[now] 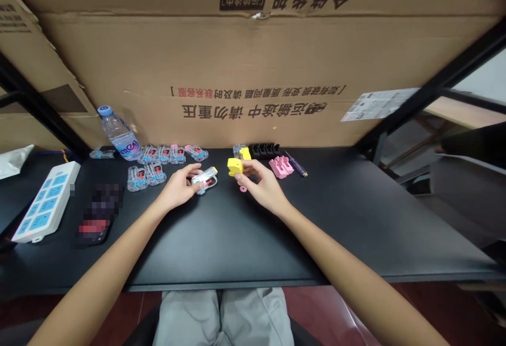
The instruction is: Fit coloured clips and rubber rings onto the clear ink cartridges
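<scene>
L hand (181, 186) pinches a clear case (204, 178) btwn thumb & fingers, over the far half of the desk (237, 246), left of centre. R hand (265, 185) has thumb & fingers closed on a yellow block (234, 166), just right of the case, not touching it. More clear cases (163, 154) sit twd the far edge, left side, nr the bottle (120, 134). Along the far edge, right of centre: black rack (264, 149), w/ pink part (281, 166) & pen-like tool (297, 165) nearer. Power strip (48, 201) & phone (98, 214) lie twd the left end.
</scene>
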Motion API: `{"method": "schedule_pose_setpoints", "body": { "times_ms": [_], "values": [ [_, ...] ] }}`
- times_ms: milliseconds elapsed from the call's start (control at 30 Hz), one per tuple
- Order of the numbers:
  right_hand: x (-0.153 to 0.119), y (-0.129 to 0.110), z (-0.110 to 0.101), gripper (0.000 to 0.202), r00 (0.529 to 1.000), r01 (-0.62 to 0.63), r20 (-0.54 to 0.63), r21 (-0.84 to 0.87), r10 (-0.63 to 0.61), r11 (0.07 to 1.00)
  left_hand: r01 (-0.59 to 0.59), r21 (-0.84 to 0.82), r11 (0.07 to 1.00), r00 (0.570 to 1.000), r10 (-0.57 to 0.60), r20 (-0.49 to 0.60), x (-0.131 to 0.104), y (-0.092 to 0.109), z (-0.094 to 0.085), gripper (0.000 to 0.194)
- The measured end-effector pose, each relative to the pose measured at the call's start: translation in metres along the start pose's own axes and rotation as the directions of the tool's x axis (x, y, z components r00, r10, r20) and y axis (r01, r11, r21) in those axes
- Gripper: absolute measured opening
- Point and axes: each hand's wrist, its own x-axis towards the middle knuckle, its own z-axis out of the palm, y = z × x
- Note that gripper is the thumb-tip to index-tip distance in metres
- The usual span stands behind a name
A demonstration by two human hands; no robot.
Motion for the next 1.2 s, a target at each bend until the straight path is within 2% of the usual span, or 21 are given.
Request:
{"method": "schedule_pose_setpoints", "body": {
  "times_ms": [133,333,500,700,867,1000,1200],
  "values": [
    [0.0,-0.002,0.003,0.041,0.998,-0.062,0.026,0.124,0.059,0.99,0.03,-0.09,0.995,1.0,-0.03,0.0,0.001,0.001,-0.001,0.065],
    [0.0,0.0,0.005,0.047,0.992,-0.112,0.071,0.175,0.101,0.978,0.049,-0.002,0.999,0.994,-0.049,0.094,-0.003,0.01,-0.007,0.054],
    [-0.001,-0.002,0.004,0.065,0.993,-0.111,0.069,0.182,0.1,0.977,-0.064,0.054,0.997,0.994,0.058,0.097,-0.005,0.018,-0.008,0.046],
    [-0.001,0.001,0.004,0.068,0.983,-0.18,0.086,0.216,0.165,0.96,-0.004,-0.124,0.992,0.998,0.011,0.057,-0.004,0.012,0.003,0.045],
    [-0.005,0.007,0.016,0.069,0.972,-0.224,0.141,0.313,0.188,0.923,0.059,-0.348,0.936,0.986,0.001,0.168,-0.009,0.013,0.023,0.047],
    [-0.009,0.003,0.023,0.064,0.963,-0.26,0.164,0.348,0.215,0.901,0.08,-0.414,0.907,0.973,0.018,0.229,-0.013,0.016,0.033,0.055],
    [-0.009,0.0,0.024,0.062,0.957,-0.28,0.171,0.354,0.232,0.892,0.075,-0.435,0.897,0.976,0.024,0.218,-0.013,0.018,0.032,0.057]
  ]
}}
